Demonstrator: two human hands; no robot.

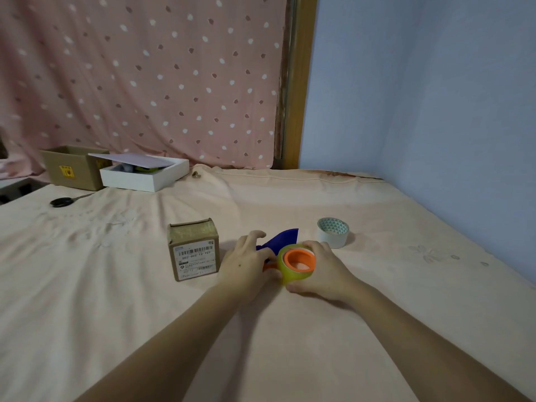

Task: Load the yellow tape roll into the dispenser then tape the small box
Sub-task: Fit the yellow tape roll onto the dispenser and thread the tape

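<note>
The yellow tape roll (pixel 293 272) sits around the orange hub (pixel 299 259) of the dispenser, in the middle of the bed. My right hand (pixel 324 269) wraps the roll from the right. My left hand (pixel 246 264) holds the dispenser from the left, covering most of its orange handle. The dispenser's blue blade guard (pixel 282 237) sticks up behind the two hands. The small cardboard box (pixel 193 248), with barcode labels on its front, stands just left of my left hand, apart from it.
A white tape roll with a triangle pattern (pixel 333 232) lies to the right. Black scissors (pixel 62 201), a brown carton (pixel 72 166) and a white box with a loose lid (pixel 145 172) are at the back left. A blue wall (pixel 435 111) bounds the right side.
</note>
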